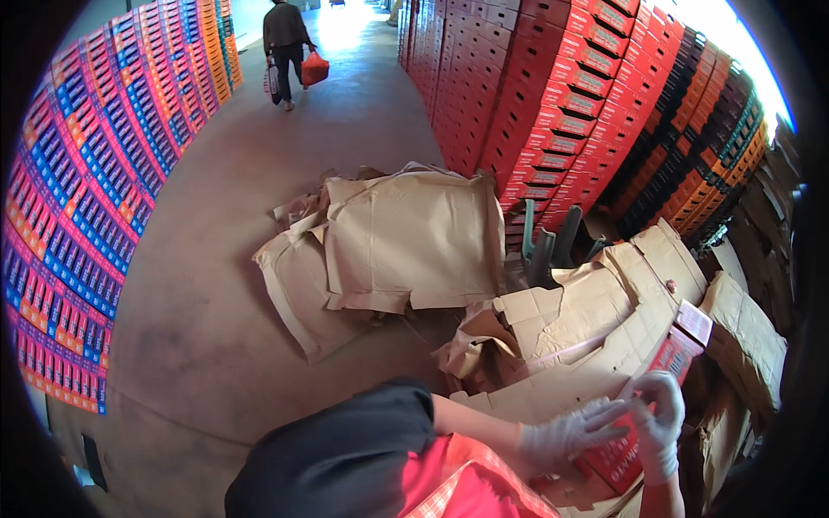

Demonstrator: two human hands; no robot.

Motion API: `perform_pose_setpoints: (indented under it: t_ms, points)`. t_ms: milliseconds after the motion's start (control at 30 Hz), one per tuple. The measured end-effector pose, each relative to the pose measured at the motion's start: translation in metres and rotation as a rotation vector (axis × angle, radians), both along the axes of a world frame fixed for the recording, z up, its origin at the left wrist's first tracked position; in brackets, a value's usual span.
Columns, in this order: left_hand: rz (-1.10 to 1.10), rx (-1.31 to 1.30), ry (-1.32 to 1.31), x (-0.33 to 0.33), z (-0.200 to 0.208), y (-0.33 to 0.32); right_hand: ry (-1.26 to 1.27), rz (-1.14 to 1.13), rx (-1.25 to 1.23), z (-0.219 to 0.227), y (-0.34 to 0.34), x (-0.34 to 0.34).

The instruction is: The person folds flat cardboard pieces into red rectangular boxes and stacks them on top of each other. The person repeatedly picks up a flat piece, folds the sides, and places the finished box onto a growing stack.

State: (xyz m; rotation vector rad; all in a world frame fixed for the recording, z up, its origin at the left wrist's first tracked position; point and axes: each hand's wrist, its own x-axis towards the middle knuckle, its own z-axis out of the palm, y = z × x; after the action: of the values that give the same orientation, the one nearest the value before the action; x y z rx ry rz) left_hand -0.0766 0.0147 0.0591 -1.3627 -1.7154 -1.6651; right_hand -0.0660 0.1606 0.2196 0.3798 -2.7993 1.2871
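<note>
A red printed carton piece (pixel 615 466) lies at the lower right, on top of brown cardboard. My left hand (pixel 566 432), in a pale glove, reaches across with its fingers stretched out over the red carton. Beside it, my right hand (pixel 663 423), gloved too, is curled with thumb and fingers drawn together; what sits between them, if anything, is hidden. Just beyond the right hand, a small whitish-pink block (pixel 693 322) rests at the far end of the red piece. Flattened cardboard (pixel 596 311) spreads out under and past both hands.
Brown cardboard sheets (pixel 414 237) are heaped on the floor ahead. Tall stacks of red cartons (pixel 553 112) and orange and black crates (pixel 691 147) rise at right. Colourful cartons (pixel 95 190) line the left. Grey-green upright pieces (pixel 542 255) stand between. Far off, a person (pixel 287 43) carries bags.
</note>
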Motion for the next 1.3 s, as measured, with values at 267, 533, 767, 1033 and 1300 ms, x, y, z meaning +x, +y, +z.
perform_pose_setpoints:
  t_ms: [267, 533, 767, 1033, 1300]
  points:
    - [0.203, -0.721, -0.235, -0.047, -0.045, -0.136, -0.350, 0.107, 0.527, -0.103, -0.031, 0.008]
    - [-0.388, -0.388, -0.030, -0.037, -0.052, -0.054, 0.139, -0.357, 0.601, -0.195, -0.017, 0.050]
    - [-0.963, -0.436, 0.211, 0.061, -0.061, -0.024, 0.099, -1.168, 0.611, -0.191, -0.061, 0.239]
    - [-1.579, -0.780, 0.231, 0.194, -0.191, -0.027, -0.242, -1.889, 0.324, -0.246, -0.138, 0.434]
    - [-1.791, -1.396, 0.496, 0.398, -0.402, -0.058, -0.587, -1.688, 0.195, -0.440, -0.191, 0.623]
